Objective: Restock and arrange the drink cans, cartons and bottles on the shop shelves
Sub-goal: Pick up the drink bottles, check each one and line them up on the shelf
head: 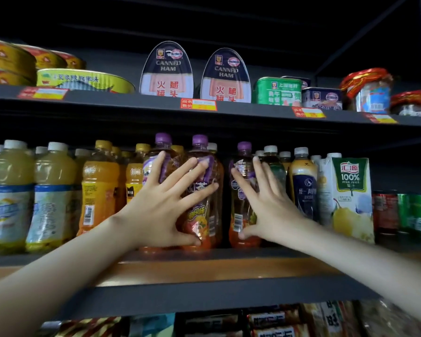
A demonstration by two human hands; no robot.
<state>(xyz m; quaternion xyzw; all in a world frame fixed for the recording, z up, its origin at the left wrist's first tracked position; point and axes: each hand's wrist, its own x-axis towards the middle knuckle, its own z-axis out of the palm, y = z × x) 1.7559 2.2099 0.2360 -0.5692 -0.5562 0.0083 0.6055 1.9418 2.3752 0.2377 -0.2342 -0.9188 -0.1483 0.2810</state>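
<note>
Just below our forearms, packets (277, 322) fill the lower shelf, and above them runs the dark front edge of the drinks shelf (204, 295). Past that edge we have both hands on a row of 3 purple-capped bottles. Our left hand (163, 210) lies flat and spread, neither clenched nor wrapped round anything. Its fingers are straight across the left purple-capped bottle (164, 148) and the middle purple-capped bottle (201, 214), and its thumb stretches along the middle bottle's base. Our right hand (270, 210) is flat too, fingers straight up against the right side of the right purple-capped bottle (237, 216), thumb low across its front. All 3 stand upright at the shelf front, with a dark gap between the middle and right bottles.

We judge this to be a squaring-up push, and the risk lies in where we press. The left fingers sit high on 2 bottles at once, so an uneven shove could tip either backward into the yellow-capped bottles (177, 149) behind. The right fingers lie near the dark-labelled bottle (304, 188) and the pear juice carton (350, 195), and a sideways sweep might jostle both. Further off, orange juice bottles (99, 190) stand to the left and cans (413, 212) to the right. Canned ham tins (167, 71) sit on the shelf above.
</note>
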